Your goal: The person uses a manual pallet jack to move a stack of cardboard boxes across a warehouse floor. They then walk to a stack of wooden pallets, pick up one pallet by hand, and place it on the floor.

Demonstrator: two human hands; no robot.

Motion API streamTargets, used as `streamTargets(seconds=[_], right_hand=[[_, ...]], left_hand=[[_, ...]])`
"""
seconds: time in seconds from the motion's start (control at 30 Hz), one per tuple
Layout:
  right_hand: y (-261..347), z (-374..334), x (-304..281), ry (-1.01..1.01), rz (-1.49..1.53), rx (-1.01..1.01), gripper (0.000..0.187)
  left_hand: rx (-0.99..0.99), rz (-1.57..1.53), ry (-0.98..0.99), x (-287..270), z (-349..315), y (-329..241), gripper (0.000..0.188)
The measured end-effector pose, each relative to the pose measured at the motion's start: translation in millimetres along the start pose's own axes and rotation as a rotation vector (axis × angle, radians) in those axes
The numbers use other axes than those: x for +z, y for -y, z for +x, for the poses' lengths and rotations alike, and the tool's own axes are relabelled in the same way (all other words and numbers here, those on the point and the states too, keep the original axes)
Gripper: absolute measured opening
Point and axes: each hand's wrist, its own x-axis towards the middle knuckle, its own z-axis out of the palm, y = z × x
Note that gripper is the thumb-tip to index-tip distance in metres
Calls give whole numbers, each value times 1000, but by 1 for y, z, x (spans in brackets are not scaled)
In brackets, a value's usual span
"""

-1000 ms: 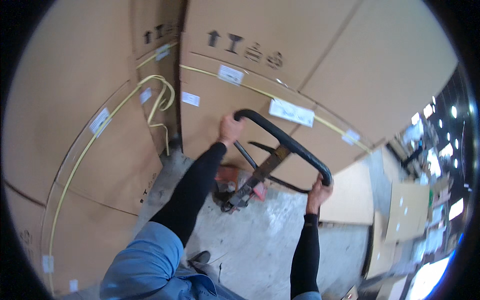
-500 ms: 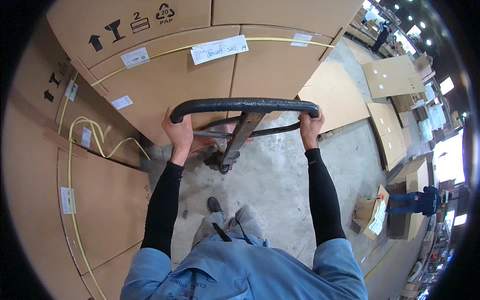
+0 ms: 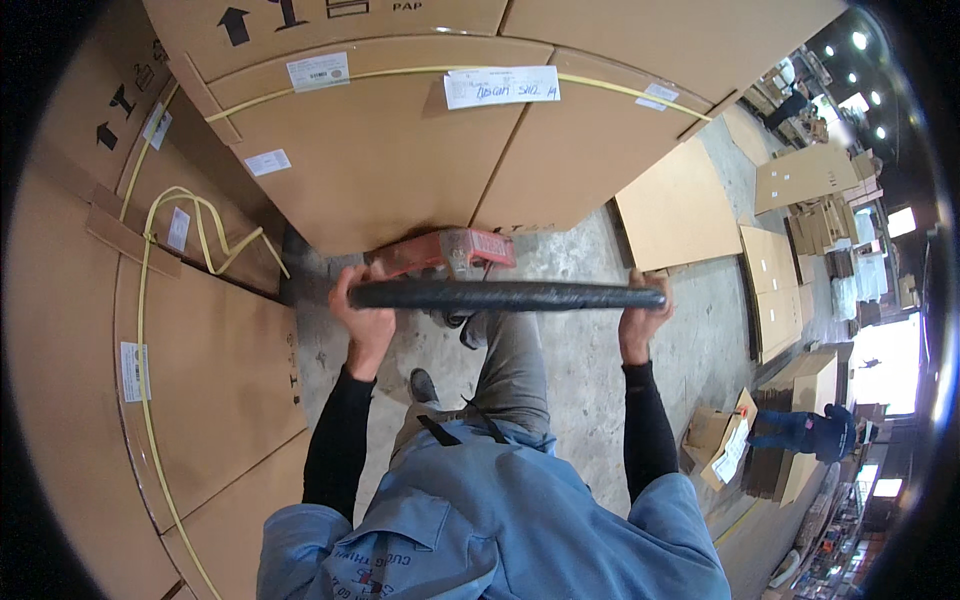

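Observation:
Both my hands grip the black handle of a pallet jack, one at each end of the bar. My left hand wraps its left end, and my right hand wraps the right end. Beyond the bar shows the red body of the pallet jack, close against a large cardboard carton stack. Yellow strapping runs round that stack, and a white paper sheet with handwriting is stuck on its front. My legs hide part of the jack's lower end.
To the left stand more strapped cartons, with a loose curl of yellow strap sticking out. Flat cardboard sheets lie on the right. A person bends by stacked cardboard at the far right, near an open box.
The handle has tilted down toward me, both hands with it, so the red jack body now shows beyond it. My leg has stepped forward. The carton stack appears shifted right in view.

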Motion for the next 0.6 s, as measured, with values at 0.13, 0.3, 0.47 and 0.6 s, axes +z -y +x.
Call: streamTargets(seconds=[0.13,0.3,0.47,0.6], right_hand=[[32,-13,-9,176,147,91,33],[44,-25,-30,164,243,211,32],[17,5,-43,138,139,259,31],[-17,34,-28,80,167,251,32]], left_hand=[[-102,23,-85,-19,1,1,24],[128,37,125,-51,-30,42,47],[192,170,156,3,7,-29,20],[174,135,100,70,46,-53,35]])
